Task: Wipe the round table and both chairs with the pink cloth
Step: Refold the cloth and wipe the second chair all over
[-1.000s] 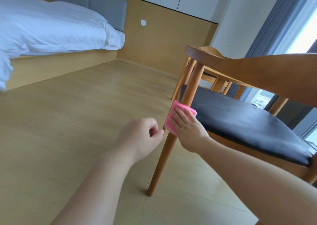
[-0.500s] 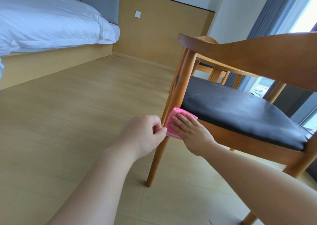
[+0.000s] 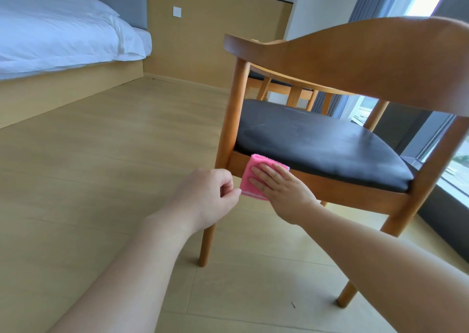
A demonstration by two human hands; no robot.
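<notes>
Head view: the right hand (image 3: 281,188) lies flat with straight fingers on the cloth (image 3: 256,177), pressing it against the wooden seat rail of the chair (image 3: 355,60), just below the black cushion (image 3: 317,142) and beside the front leg (image 3: 229,127). The left hand (image 3: 208,195) sits at 9 o'clock of the cloth, fingers curled; its fingertips come right up to the cloth's left edge, but I cannot tell whether they pinch it or only hover.

The cloth is folded into a small thick pad of pink terry. It looks light and soft, likely to bunch or unfold if dragged by one corner, so the flat palm across its middle is the sound hold: pressure spreads and the folds stay together. On the smooth varnished rail it should slide easily. For rounded legs, wrapping it around the wood would probably serve better than pressing flat.

A second chair (image 3: 286,88) shows at 12 o'clock, behind the near one. The table is not clearly in view. A bed (image 3: 63,33) stands at 10 o'clock on the wood floor (image 3: 101,155); a window (image 3: 456,160) is at 3 o'clock.
</notes>
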